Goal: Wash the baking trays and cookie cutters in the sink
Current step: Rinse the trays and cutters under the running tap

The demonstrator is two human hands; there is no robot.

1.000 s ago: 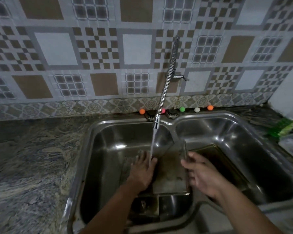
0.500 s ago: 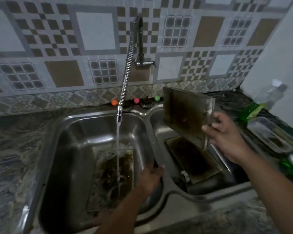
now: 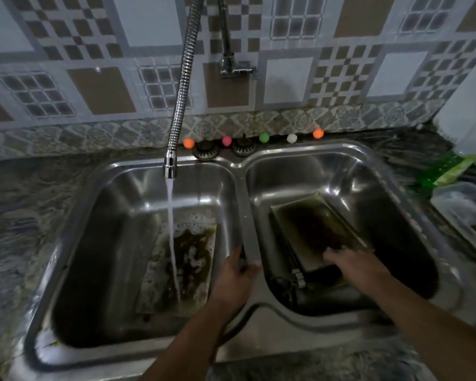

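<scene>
A double steel sink (image 3: 242,188) fills the view. In the left basin lies a dirty, soapy baking tray (image 3: 193,259) under running water from the flexible faucet (image 3: 180,86). In the right basin dark baking trays (image 3: 311,229) lie stacked and tilted, with a small metal piece (image 3: 298,279) at their near corner. My left hand (image 3: 234,276) rests on the divider between the basins, fingers curled over its edge. My right hand (image 3: 355,266) lies on the near end of the top tray in the right basin; whether it grips the tray is unclear.
Small coloured balls (image 3: 264,137) and two drain strainers (image 3: 206,152) line the back rim. A green bottle (image 3: 448,169) and a clear plastic container (image 3: 467,213) stand on the right counter. Marbled counter (image 3: 25,215) lies to the left.
My right hand has lowered the tray it held upright into the right basin, onto the tray there. My left hand stays at the divider. Water keeps running on the left tray.
</scene>
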